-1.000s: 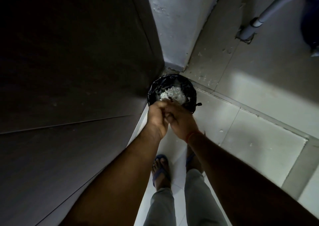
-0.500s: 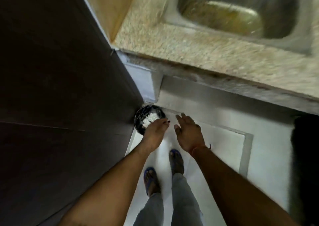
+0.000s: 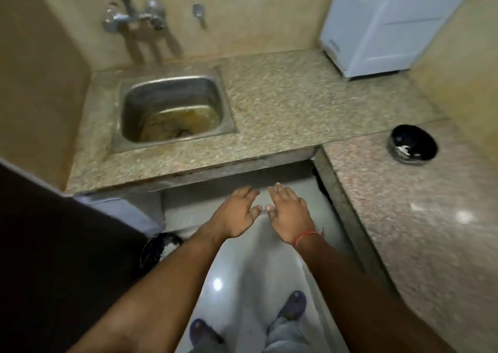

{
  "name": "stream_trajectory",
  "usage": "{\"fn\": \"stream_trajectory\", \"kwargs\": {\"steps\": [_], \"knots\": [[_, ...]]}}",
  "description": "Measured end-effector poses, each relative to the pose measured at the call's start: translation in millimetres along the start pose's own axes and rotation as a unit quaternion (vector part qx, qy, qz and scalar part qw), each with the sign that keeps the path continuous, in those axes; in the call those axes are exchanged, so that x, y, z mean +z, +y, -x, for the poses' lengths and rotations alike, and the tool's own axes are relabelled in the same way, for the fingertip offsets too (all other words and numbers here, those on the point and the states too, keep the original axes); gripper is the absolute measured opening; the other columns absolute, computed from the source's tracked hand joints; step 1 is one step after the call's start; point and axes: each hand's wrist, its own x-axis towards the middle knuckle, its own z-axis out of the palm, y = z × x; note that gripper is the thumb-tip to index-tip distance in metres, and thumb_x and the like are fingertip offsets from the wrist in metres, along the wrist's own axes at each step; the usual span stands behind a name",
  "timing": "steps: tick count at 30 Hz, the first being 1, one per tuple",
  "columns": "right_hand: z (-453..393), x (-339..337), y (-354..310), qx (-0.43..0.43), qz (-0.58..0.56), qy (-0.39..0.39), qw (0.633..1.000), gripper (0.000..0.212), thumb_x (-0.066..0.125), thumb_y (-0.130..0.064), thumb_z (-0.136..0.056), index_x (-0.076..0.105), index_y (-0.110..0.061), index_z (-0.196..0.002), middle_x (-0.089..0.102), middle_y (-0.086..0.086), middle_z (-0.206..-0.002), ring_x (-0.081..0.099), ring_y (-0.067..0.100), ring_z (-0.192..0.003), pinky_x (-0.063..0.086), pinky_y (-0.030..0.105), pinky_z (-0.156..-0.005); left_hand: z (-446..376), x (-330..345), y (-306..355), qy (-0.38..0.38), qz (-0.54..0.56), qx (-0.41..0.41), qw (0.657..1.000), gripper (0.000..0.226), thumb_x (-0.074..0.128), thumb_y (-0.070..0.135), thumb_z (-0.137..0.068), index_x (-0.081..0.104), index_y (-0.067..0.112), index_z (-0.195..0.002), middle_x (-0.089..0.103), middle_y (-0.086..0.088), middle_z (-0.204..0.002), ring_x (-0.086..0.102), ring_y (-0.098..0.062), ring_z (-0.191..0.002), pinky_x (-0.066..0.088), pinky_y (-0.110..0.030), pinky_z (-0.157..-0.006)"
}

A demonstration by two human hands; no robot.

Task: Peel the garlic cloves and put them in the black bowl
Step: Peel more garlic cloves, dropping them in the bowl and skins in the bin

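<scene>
No writing is legible. Left hand (image 3: 238, 213) and right hand (image 3: 289, 213) hang empty, fingers spread, now apart and lifted from the bin (image 3: 159, 250). The black bowl (image 3: 413, 143) sits on the counter (image 3: 296, 104), newly in view

We find no legible text, label, brand, number or sign on any surface in view; the white appliance (image 3: 388, 23) at far right shows none.
</scene>
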Motion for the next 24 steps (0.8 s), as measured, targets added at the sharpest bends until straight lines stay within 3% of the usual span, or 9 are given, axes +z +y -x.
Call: {"fn": "stream_trajectory", "kwargs": {"steps": [10, 13, 16, 21, 24], "knots": [[40.8, -69.6, 197.2, 0.105, -0.029, 0.049, 0.993, 0.062, 0.041, -0.028, -0.104, 0.021, -0.023, -0.162, 0.016, 0.001, -0.171, 0.011, 0.024, -0.157, 0.016, 0.046, -0.127, -127.7, 71.6, 195.0, -0.058, -0.034, 0.121, 0.99, 0.06, 0.041, 0.044, -0.107, 0.033, 0.015, -0.16, 0.033, -0.014, -0.165, 0.027, -0.028, -0.153, 0.025, -0.038, -0.124], [54.7, -78.9, 245.0, 0.129, -0.064, 0.067, 0.987, 0.059, 0.047, -0.023, -0.099, 0.033, -0.019, -0.157, 0.034, 0.007, -0.163, 0.027, 0.029, -0.151, 0.029, 0.045, -0.122, -153.7, 94.1, 232.7, -0.082, -0.057, 0.139, 0.985, 0.059, 0.043, 0.041, -0.107, 0.036, 0.012, -0.158, 0.034, -0.017, -0.163, 0.029, -0.031, -0.152, 0.025, -0.036, -0.123], [65.3, -84.1, 282.0, 0.167, -0.095, 0.089, 0.977, 0.047, 0.051, -0.017, -0.096, 0.05, -0.018, -0.143, 0.059, 0.009, -0.136, 0.055, 0.031, -0.126, 0.048, 0.042, -0.104, -176.0, 111.6, 258.9, -0.116, -0.081, 0.134, 0.981, 0.063, 0.046, 0.04, -0.104, 0.035, 0.009, -0.158, 0.033, -0.02, -0.163, 0.031, -0.035, -0.15, 0.028, -0.037, -0.123], [59.3, -86.1, 323.7, 0.221, -0.115, 0.09, 0.964, 0.043, 0.061, -0.007, -0.087, 0.066, -0.015, -0.13, 0.071, 0.011, -0.113, 0.065, 0.03, -0.106, 0.055, 0.035, -0.091, -209.1, 128.9, 278.4, -0.164, -0.125, 0.109, 0.972, 0.084, 0.063, 0.024, -0.086, 0.029, 0.005, -0.16, 0.028, -0.021, -0.165, 0.029, -0.036, -0.151, 0.031, -0.035, -0.123], [48.7, -85.6, 339.8, 0.248, -0.125, 0.109, 0.955, 0.039, 0.064, -0.002, -0.088, 0.071, -0.013, -0.125, 0.071, 0.011, -0.111, 0.067, 0.029, -0.101, 0.056, 0.033, -0.091, -228.2, 138.2, 276.6, -0.171, -0.145, 0.098, 0.97, 0.088, 0.065, 0.026, -0.08, 0.031, 0.005, -0.158, 0.032, -0.02, -0.162, 0.032, -0.038, -0.149, 0.035, -0.037, -0.121]]}}
